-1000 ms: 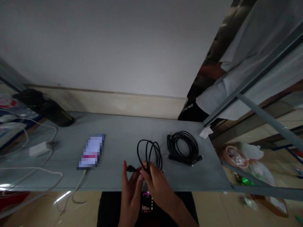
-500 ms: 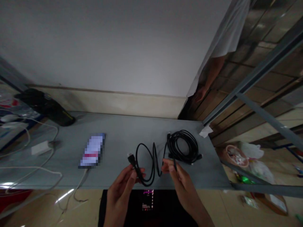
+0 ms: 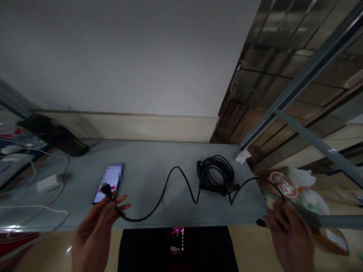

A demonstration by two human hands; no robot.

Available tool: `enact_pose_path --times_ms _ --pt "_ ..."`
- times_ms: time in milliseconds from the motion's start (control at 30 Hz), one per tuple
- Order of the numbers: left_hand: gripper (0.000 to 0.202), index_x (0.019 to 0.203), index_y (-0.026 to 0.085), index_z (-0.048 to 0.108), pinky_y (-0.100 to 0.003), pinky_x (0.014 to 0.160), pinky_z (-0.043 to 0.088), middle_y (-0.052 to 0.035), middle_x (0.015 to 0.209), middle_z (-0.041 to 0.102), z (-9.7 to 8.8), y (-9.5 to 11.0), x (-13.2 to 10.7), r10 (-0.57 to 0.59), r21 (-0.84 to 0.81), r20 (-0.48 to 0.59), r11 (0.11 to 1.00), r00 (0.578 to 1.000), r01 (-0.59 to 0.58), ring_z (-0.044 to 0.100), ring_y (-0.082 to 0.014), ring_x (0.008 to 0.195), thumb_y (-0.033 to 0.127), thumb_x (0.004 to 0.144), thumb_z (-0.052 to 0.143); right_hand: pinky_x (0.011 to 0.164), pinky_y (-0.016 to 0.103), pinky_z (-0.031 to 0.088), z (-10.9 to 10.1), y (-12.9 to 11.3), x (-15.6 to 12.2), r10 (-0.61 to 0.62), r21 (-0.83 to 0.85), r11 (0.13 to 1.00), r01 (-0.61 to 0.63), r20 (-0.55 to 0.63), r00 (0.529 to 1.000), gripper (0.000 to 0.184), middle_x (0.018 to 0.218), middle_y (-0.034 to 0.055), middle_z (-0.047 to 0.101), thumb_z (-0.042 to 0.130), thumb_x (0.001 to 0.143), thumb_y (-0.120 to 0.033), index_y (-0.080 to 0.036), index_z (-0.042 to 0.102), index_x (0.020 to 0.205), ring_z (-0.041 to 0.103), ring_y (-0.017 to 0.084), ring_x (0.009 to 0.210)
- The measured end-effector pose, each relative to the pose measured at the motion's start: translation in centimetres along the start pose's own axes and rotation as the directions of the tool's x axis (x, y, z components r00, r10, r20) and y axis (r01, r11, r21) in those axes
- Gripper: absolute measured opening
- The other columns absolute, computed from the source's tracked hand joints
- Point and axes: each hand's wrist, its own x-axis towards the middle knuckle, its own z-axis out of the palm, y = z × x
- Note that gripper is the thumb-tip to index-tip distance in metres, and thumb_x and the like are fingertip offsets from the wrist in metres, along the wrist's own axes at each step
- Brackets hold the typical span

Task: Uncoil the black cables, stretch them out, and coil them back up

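Note:
A black cable (image 3: pixel 167 183) stretches in loose bends between my hands. My left hand (image 3: pixel 98 226) pinches it just behind a metal-tipped plug that looks like HDMI, above the lower part of the phone (image 3: pixel 109 181). My right hand (image 3: pixel 290 228) is closed round the other end, past the desk's right edge, and a black plug (image 3: pixel 261 223) sticks out to its left. The cable's middle dips past the front of a coiled black cable (image 3: pixel 215 175) lying on the grey desk (image 3: pixel 147 155); whether they touch I cannot tell.
A dark bottle-like object (image 3: pixel 56 134) lies at the back left, beside white cords and a white adapter (image 3: pixel 48 183). Crumpled white paper (image 3: pixel 243 155) sits at the right corner, near a metal frame bar (image 3: pixel 283 102). Bags and a pink basket (image 3: pixel 283 185) stand beyond.
My hands have moved far apart, left over the phone and right past the desk edge, drawing the cable's loops out. The person's arm at the back right is out of view.

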Motion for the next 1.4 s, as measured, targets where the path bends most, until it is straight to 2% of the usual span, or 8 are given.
enact_pose_path --times_ms 233,500,700,1000,1100,1200,1267,1400 --pt "0.044 0.120 0.024 0.085 -0.023 0.080 0.069 -0.0007 0.105 0.090 -0.8 0.6 0.4 -0.011 -0.019 -0.076 1.000 0.997 0.010 0.085 -0.0172 0.084 0.043 0.082 0.100 0.050 0.028 0.054 -4.5 -1.1 2.5 0.052 0.047 0.998 -0.046 -0.139 0.989 0.044 0.088 0.0007 0.071 0.101 0.063 -0.046 -0.025 0.067 0.083 0.060 0.014 0.065" --pt "0.053 0.117 0.024 0.087 -0.024 0.082 0.071 -0.0021 0.108 0.090 -0.4 0.7 0.0 -0.037 -0.043 -0.025 0.998 0.999 0.036 0.085 -0.0185 0.085 0.047 0.073 0.105 0.062 0.027 0.059 -1.8 -2.2 0.9 0.026 0.023 1.000 -0.021 -0.241 0.970 0.054 0.099 0.0005 0.074 0.107 0.057 -0.046 -0.023 0.066 0.084 0.066 0.014 0.081" --pt "0.061 0.114 0.024 0.087 -0.020 0.079 0.069 -0.0032 0.106 0.090 -0.1 1.3 -0.6 -0.120 -0.026 -0.063 0.993 0.991 0.119 0.085 -0.0178 0.083 0.052 0.064 0.108 0.050 0.023 0.043 1.1 -3.2 -1.0 -0.002 0.002 1.000 0.002 0.017 1.000 0.052 0.073 -0.0082 0.049 0.103 0.078 -0.051 -0.023 0.059 0.081 0.037 0.009 0.057" --pt "0.057 0.116 0.025 0.086 -0.025 0.081 0.069 -0.0024 0.105 0.090 -0.7 0.0 -1.0 -0.172 -0.039 -0.085 0.985 0.981 0.169 0.084 -0.0198 0.088 0.053 0.070 0.104 0.056 0.024 0.043 3.8 0.5 -4.7 -0.046 -0.144 0.984 0.100 0.339 0.940 0.035 0.069 -0.0063 0.044 0.069 0.110 -0.057 -0.024 0.070 0.099 0.043 0.012 0.060" --pt "0.063 0.121 0.025 0.085 -0.024 0.074 0.066 -0.0049 0.109 0.090 -0.6 -0.7 -1.4 -0.189 -0.036 -0.071 0.982 0.979 0.187 0.085 -0.0224 0.093 0.055 0.069 0.104 0.063 0.026 0.051 5.8 2.7 -6.4 -0.151 -0.316 0.863 0.394 0.584 0.798 0.031 0.076 -0.0018 0.058 0.057 0.118 -0.050 -0.025 0.075 0.119 0.057 0.015 0.068" --pt "0.069 0.127 0.025 0.084 -0.024 0.070 0.064 -0.0098 0.123 0.089 -0.1 -1.4 -2.1 -0.225 -0.037 -0.038 0.974 0.974 0.224 0.086 -0.0279 0.105 0.060 0.070 0.102 0.084 0.033 0.063 9.3 4.8 -8.5 -0.195 -0.286 0.635 0.717 0.839 0.508 0.027 0.107 0.0067 0.075 0.057 0.118 -0.039 -0.027 0.071 0.138 0.073 0.021 0.093" --pt "0.068 0.127 0.024 0.084 -0.030 0.079 0.069 -0.0121 0.129 0.087 0.6 -2.0 -2.6 -0.247 -0.084 0.000 0.966 0.969 0.246 0.085 -0.0323 0.113 0.061 0.072 0.101 0.098 0.038 0.063 12.2 6.6 -10.0 -0.155 -0.202 0.529 0.824 0.932 0.328 0.026 0.119 0.0092 0.075 0.054 0.118 -0.030 -0.027 0.070 0.138 0.073 0.024 0.111" --pt "0.062 0.127 0.020 0.082 -0.047 0.101 0.070 -0.0161 0.132 0.085 2.0 -3.7 -2.8 -0.295 -0.169 0.107 0.936 0.950 0.310 0.083 -0.0379 0.122 0.057 0.079 0.097 0.109 0.042 0.060 17.1 11.5 -12.5 -0.037 -0.109 0.295 0.949 0.991 0.125 0.030 0.137 0.0096 0.071 0.068 0.111 -0.019 -0.026 0.069 0.140 0.070 0.026 0.123"
